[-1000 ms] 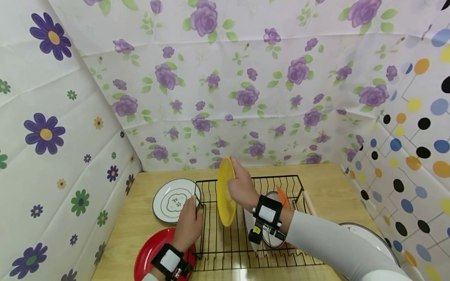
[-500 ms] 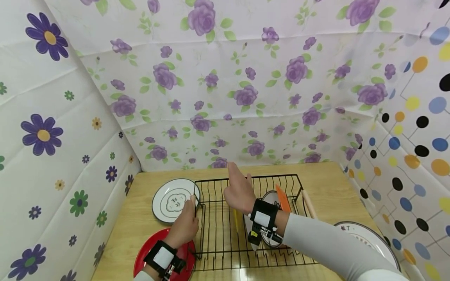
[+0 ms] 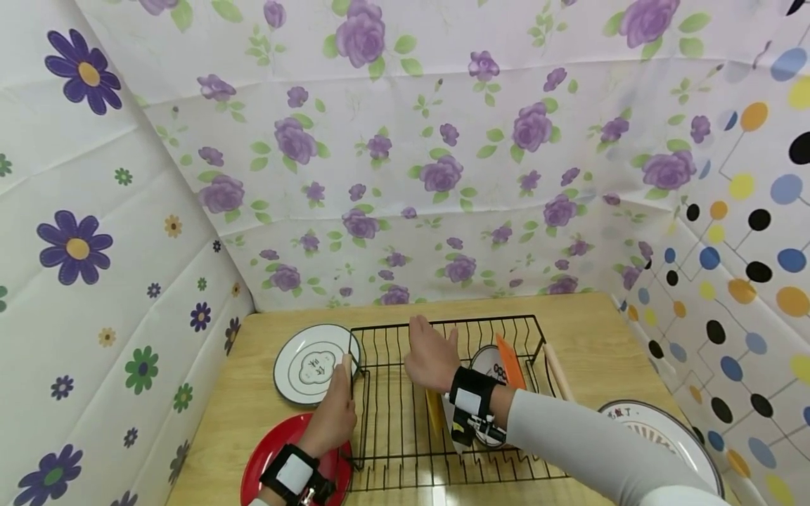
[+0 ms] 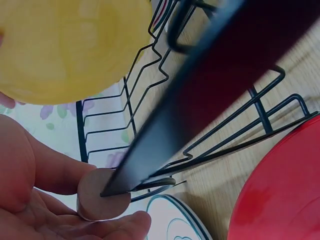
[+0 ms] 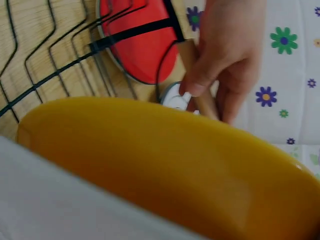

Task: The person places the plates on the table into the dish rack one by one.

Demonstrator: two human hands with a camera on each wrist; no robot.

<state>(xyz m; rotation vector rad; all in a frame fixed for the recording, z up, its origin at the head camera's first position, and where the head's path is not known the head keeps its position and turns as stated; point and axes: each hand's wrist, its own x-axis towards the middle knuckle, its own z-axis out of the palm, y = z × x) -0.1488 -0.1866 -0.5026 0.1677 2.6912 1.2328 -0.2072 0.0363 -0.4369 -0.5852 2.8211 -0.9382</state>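
In the head view my left hand (image 3: pixel 334 418) grips the rack's left wooden handle (image 4: pixel 95 200), whose dark metal bar shows large in the left wrist view. My right hand (image 3: pixel 433 357) is over the middle of the black wire dish rack (image 3: pixel 386 422), at the upper part of a yellow plate (image 3: pixel 434 411). That plate stands on edge in the rack, mostly covered by the hand from above. Its face fills the upper left of the left wrist view, with fingertips (image 4: pixel 6 101) at its edge. In the right wrist view the yellow plate (image 5: pixel 150 150) hides the right hand.
Right of the yellow plate, the rack holds a white dish (image 3: pixel 489 360) and an orange piece (image 3: pixel 510 362). A white plate (image 3: pixel 297 379) and a red plate (image 3: pixel 262 450) lie to the left. A white plate with writing (image 3: pixel 683 450) lies right, beyond another wooden handle (image 3: pixel 557 372).
The yellow plate has gone from above the rack down into it, slightly rightward, turning edge-on. My right hand has lowered with it. The left hand stays at the handle.
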